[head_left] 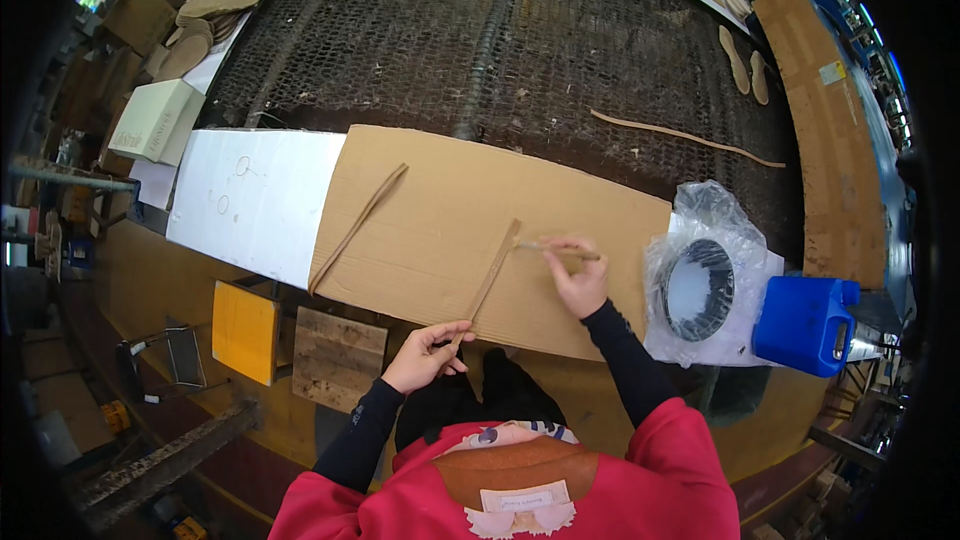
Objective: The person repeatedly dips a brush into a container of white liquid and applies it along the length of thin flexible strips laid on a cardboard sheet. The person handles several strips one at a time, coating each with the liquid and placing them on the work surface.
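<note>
My left hand [430,355] pinches the near end of a narrow brown strip [494,265], which lies slantwise across a cardboard sheet [420,210]. In my right hand [580,280] is a slim brush [560,251], its tip close to the strip's far end; whether it touches cannot be made out. Another brown strip, folded into a loop [360,225], rests on the left part of the cardboard. To the right of my right hand stands a round tub of whitish liquid [700,288], wrapped in clear plastic film [706,202].
Beyond the cardboard stretches a dark mesh conveyor [400,50] with a long strip [690,137] and two insoles [740,65] on it. A blue jug [805,325] stands right of the tub. Left are a white board [255,200], a pale box [160,120] and stacked soles [215,5]. Stools [245,332] stand below.
</note>
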